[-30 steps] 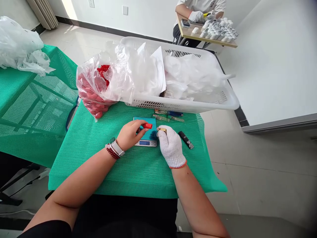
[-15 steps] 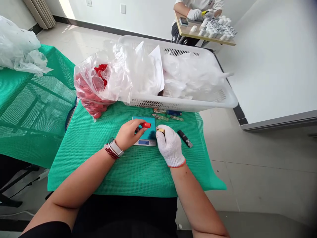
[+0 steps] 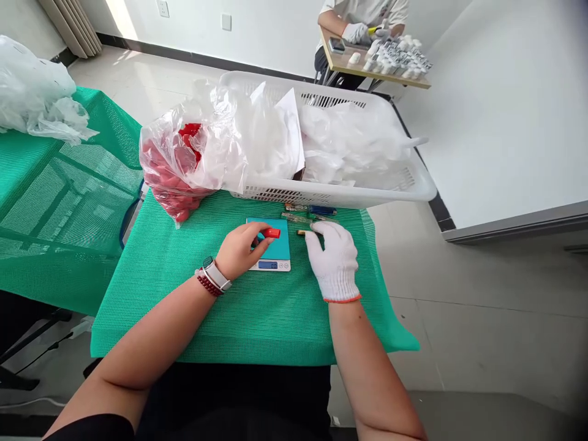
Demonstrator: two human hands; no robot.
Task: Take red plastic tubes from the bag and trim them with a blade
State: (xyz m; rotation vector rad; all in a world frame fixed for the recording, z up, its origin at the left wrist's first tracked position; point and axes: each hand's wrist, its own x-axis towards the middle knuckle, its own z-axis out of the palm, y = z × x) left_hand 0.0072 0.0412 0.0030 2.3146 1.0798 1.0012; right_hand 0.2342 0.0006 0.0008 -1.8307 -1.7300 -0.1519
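My bare left hand pinches a short red tube-like piece over the scale, its open-looking end pointing right. Below it lies a small digital scale with a blue-green top and a lit display. My right hand, in a white knitted glove, is just right of the scale. At its thumb and index fingertips is a small gold-coloured piece, its right end hidden by the fingers. Several lighter-like items lie just beyond that hand, among them a blue one and a clear one.
A white plastic basket holding plastic bags stands behind the scale. To its left sits a clear bag of red pieces. Green mesh covers the table. Across the room, a gloved person works at another table.
My right hand has shifted right and slightly away from me, off the scale, with the gold-coloured piece at its fingertips. It now covers the black item. My left hand keeps the red piece.
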